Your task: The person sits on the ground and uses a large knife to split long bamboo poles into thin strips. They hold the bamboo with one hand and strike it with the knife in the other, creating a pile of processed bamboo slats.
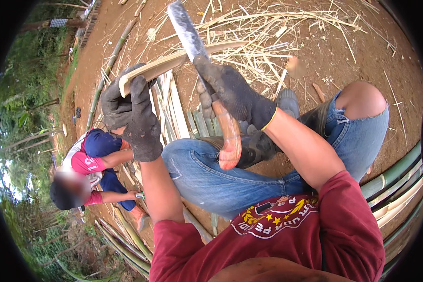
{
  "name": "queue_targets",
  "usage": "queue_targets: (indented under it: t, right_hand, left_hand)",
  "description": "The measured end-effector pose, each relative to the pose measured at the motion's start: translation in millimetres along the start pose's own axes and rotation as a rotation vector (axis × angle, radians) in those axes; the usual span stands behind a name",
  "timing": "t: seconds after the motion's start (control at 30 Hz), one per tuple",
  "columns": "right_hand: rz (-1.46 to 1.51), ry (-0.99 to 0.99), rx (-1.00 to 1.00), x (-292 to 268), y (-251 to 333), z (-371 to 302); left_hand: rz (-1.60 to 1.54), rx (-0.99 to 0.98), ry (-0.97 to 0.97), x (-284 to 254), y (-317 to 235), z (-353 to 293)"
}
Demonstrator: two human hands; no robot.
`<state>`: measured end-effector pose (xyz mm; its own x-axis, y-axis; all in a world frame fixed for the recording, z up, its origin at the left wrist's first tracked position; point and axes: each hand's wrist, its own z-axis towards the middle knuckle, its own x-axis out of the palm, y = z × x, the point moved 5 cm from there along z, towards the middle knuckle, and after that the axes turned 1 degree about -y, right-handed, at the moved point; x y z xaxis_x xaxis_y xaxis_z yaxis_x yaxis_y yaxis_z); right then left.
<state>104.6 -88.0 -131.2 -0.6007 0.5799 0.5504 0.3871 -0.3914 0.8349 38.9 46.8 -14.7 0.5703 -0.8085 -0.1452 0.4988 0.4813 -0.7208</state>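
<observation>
My left hand (134, 110), in a dark, worn work glove, is closed on the near end of a pale split bamboo strip (162, 67). The strip slants up to the right, its far end passing behind the blade. In my gloved right hand (232, 87) is a machete (187, 29), gripped where handle and blade meet. Its broad grey blade points up and away, crossing the strip. A curved, reddish-brown wooden handle (229, 134) sticks out below my fist, toward my knee. Whether the edge bites into the bamboo I cannot tell.
Pale bamboo shavings (254, 51) litter the brown soil ahead. Split bamboo strips (176, 105) lie beyond my bent knee, and a green pole (115, 54) lies at the left. Another person (98, 162) crouches to my left. More bamboo (395, 176) lies at the right.
</observation>
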Motion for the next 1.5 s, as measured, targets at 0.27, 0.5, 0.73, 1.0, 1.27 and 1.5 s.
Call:
queue_targets:
  t: [0.27,0.5,0.73,1.0,1.27,1.5]
  right_hand:
    - [0.091,-0.014,0.14,15,10,-8]
    - [0.152,0.026,0.179,27,26,-16]
    - [0.127,0.004,0.111,16,21,-10]
    - [0.153,0.007,0.098,27,32,-15]
    - [0.052,0.041,-0.055,31,42,-10]
    - [0.209,0.111,0.08,60,55,-21]
  left_hand:
    - [-0.052,-0.111,-0.065,0,3,-7]
    - [-0.015,-0.047,-0.059,8,-4,-7]
    - [-0.018,-0.066,-0.041,11,-4,-8]
    - [0.014,-0.109,-0.052,14,-8,-11]
    - [0.099,-0.102,-0.03,18,-10,-11]
    - [0.207,-0.149,-0.055,12,-13,-12]
